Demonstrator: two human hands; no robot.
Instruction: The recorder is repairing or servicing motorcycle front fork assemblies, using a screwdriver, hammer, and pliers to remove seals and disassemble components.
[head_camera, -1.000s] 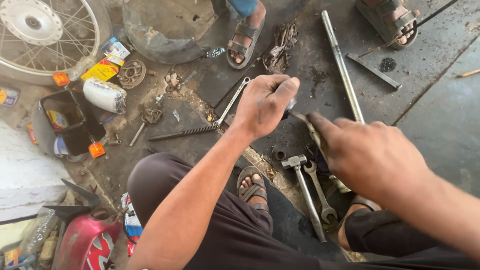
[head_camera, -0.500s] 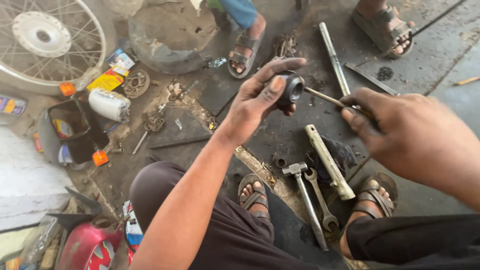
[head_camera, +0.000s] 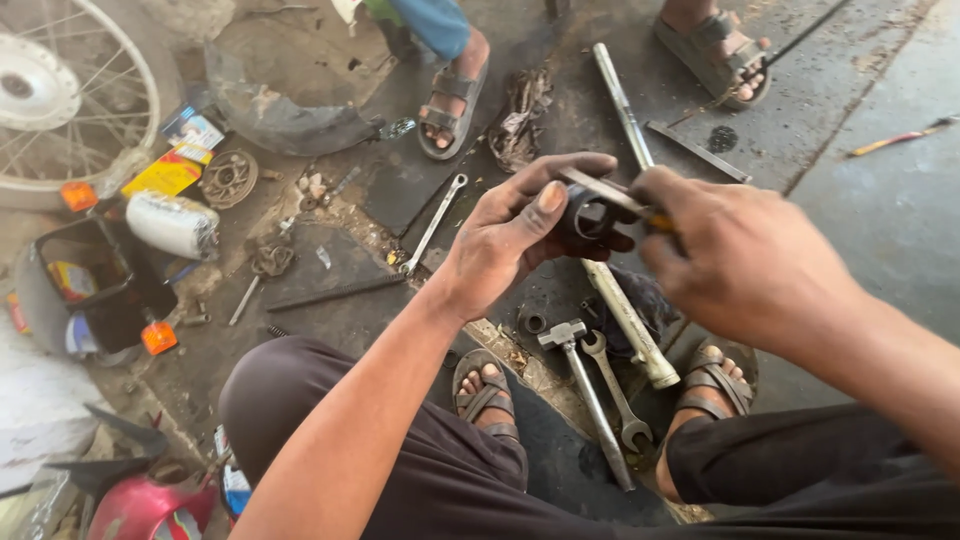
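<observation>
While the greasy left hand (head_camera: 505, 240) grips a dark, round metal part (head_camera: 590, 215) mid-air above the oily floor (head_camera: 880, 230), the right hand (head_camera: 745, 255) clamps a slim flat tool (head_camera: 600, 190), maybe a screwdriver, against it.

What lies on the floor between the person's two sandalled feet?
In the head view, a steel hammer and a grey open-ended spanner lie between the feet.

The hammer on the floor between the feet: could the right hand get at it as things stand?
Probably not at once: the right hand grips a screwdriver against the dark part. The hammer itself lies uncovered beside a wrench.
</observation>
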